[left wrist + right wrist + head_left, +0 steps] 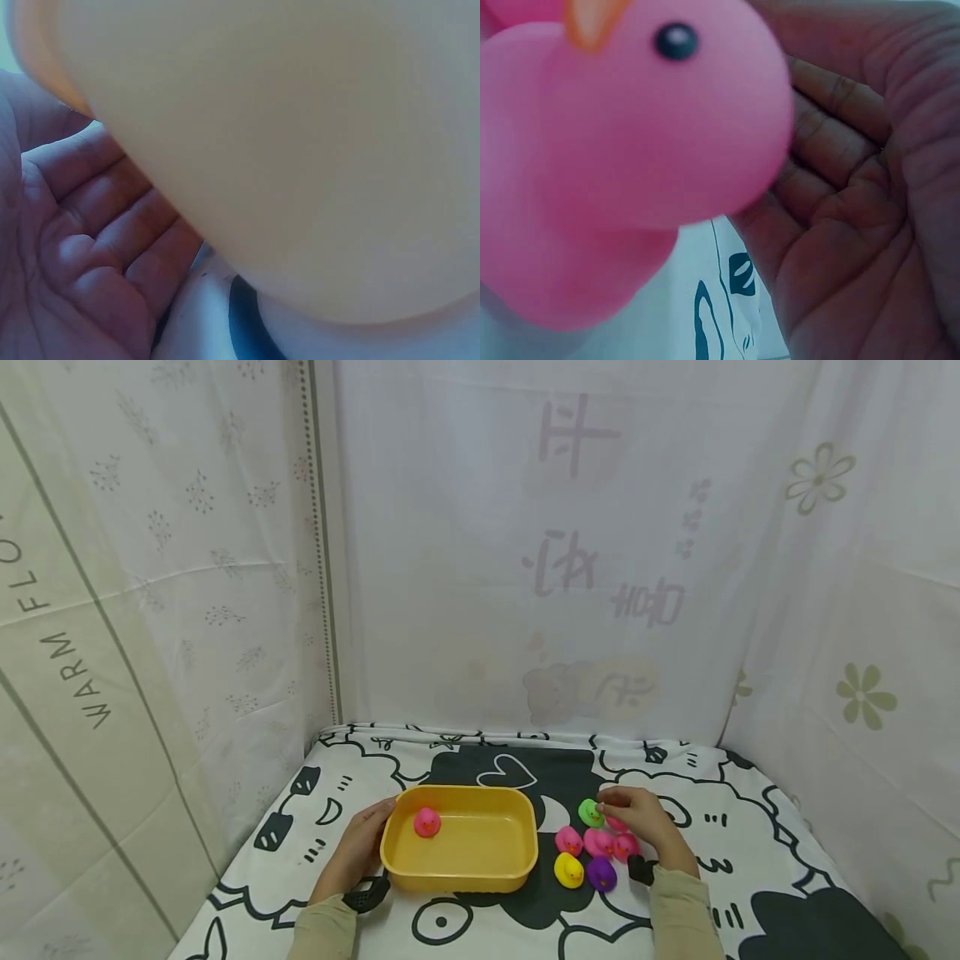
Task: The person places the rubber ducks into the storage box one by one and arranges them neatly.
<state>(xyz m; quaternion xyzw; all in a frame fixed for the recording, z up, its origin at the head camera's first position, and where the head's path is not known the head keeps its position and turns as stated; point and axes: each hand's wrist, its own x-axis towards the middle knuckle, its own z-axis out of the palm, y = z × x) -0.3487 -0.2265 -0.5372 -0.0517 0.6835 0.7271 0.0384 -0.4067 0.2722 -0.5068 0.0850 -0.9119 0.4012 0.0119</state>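
A yellow plastic tub (480, 881) stands in front, with one pink rubber duck (427, 822) inside at its left. My left hand (366, 839) holds the tub's left side, thumb at the rim; in the left wrist view the fingers (112, 191) reach behind its wall. My right hand (641, 814) is over the group of ducks, its fingertips right at a green rubber duck (589, 813) and above a partly covered pink duck (617, 823). A pink duck (652, 135) hides those fingertips in the right wrist view, so I cannot tell whether they pinch anything.
Nearer the front lie several more ducks: a pink one (568, 841) at the left, a yellow one (569, 870) and a purple one (602, 874). A black-and-white patterned cloth (442, 922) covers the table. Pale curtains (450, 568) hang behind and at both sides.
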